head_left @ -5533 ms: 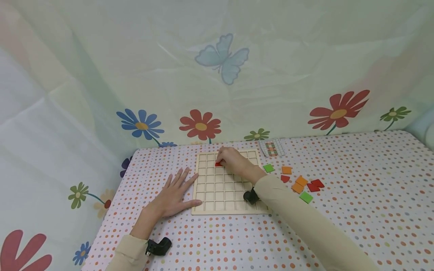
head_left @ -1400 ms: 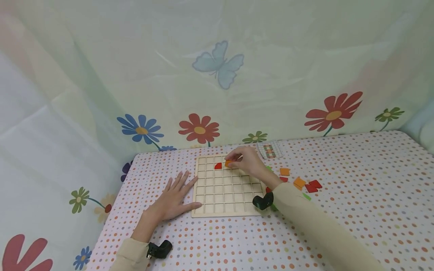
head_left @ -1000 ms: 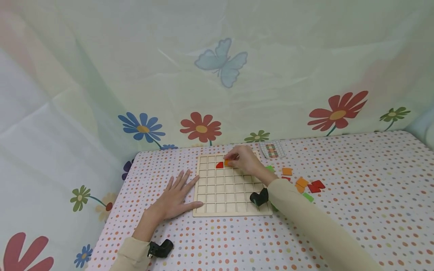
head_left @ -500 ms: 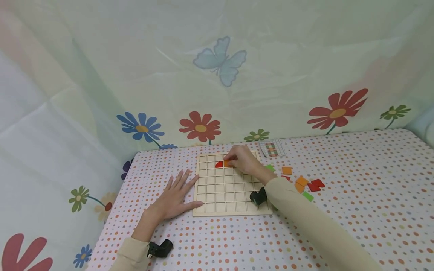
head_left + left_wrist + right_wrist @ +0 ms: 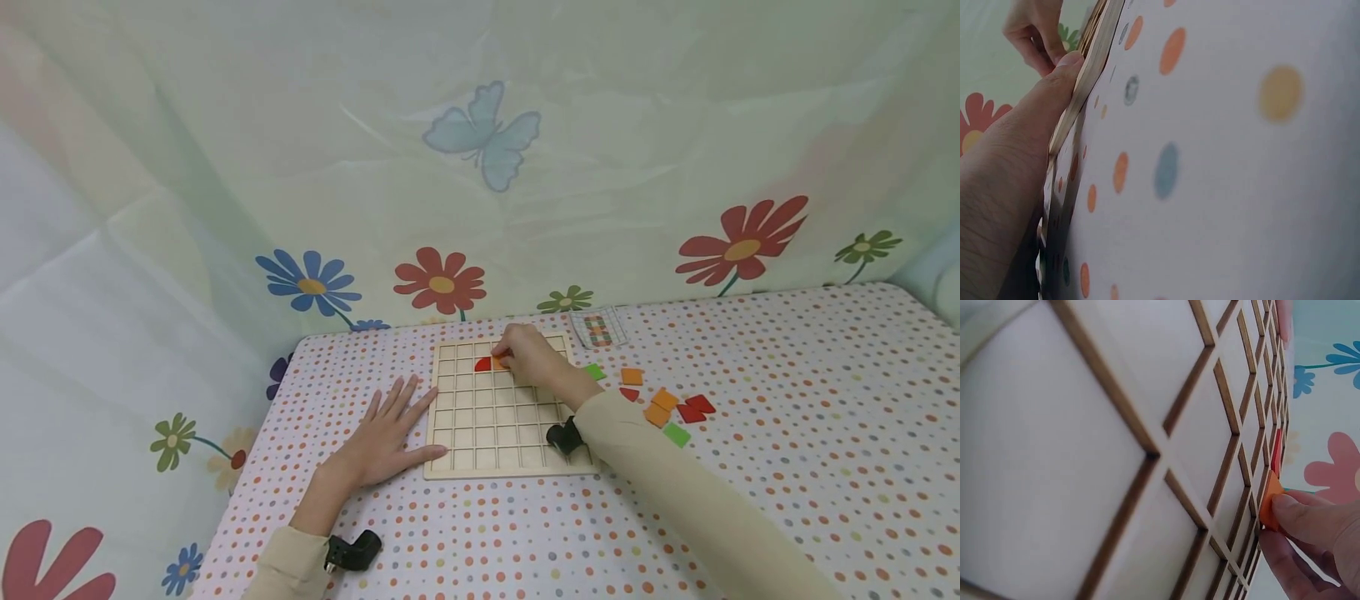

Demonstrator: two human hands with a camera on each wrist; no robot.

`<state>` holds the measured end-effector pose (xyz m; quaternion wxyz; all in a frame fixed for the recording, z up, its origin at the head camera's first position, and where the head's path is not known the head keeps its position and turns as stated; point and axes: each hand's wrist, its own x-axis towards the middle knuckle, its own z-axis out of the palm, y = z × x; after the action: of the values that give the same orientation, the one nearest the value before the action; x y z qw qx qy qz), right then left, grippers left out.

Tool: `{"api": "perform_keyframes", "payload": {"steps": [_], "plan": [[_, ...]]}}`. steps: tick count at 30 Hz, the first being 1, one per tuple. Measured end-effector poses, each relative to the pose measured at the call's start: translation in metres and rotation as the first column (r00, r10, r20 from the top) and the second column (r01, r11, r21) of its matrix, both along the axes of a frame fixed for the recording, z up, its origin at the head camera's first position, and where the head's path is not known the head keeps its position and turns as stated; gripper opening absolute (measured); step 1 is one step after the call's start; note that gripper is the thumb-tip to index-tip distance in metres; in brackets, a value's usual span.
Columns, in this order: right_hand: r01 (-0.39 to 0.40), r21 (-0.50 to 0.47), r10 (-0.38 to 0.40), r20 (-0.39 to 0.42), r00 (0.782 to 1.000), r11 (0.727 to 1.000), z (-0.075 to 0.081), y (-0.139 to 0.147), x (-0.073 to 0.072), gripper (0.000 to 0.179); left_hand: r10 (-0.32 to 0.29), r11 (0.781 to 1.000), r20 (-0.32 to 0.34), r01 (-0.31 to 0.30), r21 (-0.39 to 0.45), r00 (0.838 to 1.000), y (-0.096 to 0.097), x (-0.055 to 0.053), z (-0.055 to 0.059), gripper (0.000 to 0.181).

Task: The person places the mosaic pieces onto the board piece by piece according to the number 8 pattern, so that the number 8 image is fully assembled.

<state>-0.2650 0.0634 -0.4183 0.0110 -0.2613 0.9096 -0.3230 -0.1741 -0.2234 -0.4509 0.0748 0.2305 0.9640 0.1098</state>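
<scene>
A pale wooden grid board (image 5: 467, 435) lies on the table. My left hand (image 5: 382, 440) is spread flat at its left side, with the index fingertip and thumb tip reaching the rim. In an upper cell lies a red piece with one rounded corner (image 5: 482, 364). Directly right of it, my right hand (image 5: 529, 357) pinches an orange square tile (image 5: 1269, 501) between thumb and fingers. That tile sits at its cell, partly covered by the fingertips in the head view.
Right of the board lie loose tiles: several orange ones (image 5: 632, 377), red ones (image 5: 701, 403) and two green ones (image 5: 677, 434). A printed pattern card (image 5: 598, 327) is at the back beside the board. Behind the table hangs a flowered cloth (image 5: 600, 167).
Earlier the right hand held the red piece at the board; it now lies in a cell. The orange tile has since come in and been lowered beside it. The left hand stays put.
</scene>
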Motion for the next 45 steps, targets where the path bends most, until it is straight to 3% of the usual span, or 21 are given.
{"api": "perform_keyframes", "payload": {"steps": [8, 15, 19, 25, 33, 45], "plan": [[0.017, -0.007, -0.017, 0.022, 1.000, 1.000, -0.002, 0.003, 0.002, 0.018, 0.000, 1.000, 0.010, 0.000, -0.007, 1.000, 0.000, -0.001, -0.002, 0.093], [0.027, -0.135, -0.019, 0.064, 0.998, 0.990, 0.003, 0.019, 0.012, 0.020, -0.008, 0.999, -0.040, 0.010, 0.042, 0.999, -0.001, 0.000, -0.004, 0.093], [0.037, -0.165, -0.032, 0.030, 0.999, 0.986, 0.003, 0.033, 0.024, 0.017, -0.005, 0.998, -0.041, 0.007, 0.062, 0.999, -0.001, 0.000, -0.005, 0.085], [0.038, -0.155, -0.031, 0.051, 0.998, 0.987, 0.004, 0.054, 0.049, 0.016, -0.008, 0.999, 0.027, 0.007, 0.035, 1.000, -0.002, -0.001, -0.001, 0.067], [0.021, -0.145, -0.019, 0.021, 1.000, 0.989, 0.002, 0.076, 0.082, 0.012, -0.018, 0.999, 0.063, 0.016, 0.029, 0.998, -0.003, 0.002, 0.005, 0.071], [0.056, -0.165, -0.064, -0.048, 0.997, 0.985, 0.004, 0.112, 0.102, 0.014, -0.009, 1.000, 0.070, 0.007, 0.029, 0.998, -0.004, 0.004, 0.005, 0.081]]}}
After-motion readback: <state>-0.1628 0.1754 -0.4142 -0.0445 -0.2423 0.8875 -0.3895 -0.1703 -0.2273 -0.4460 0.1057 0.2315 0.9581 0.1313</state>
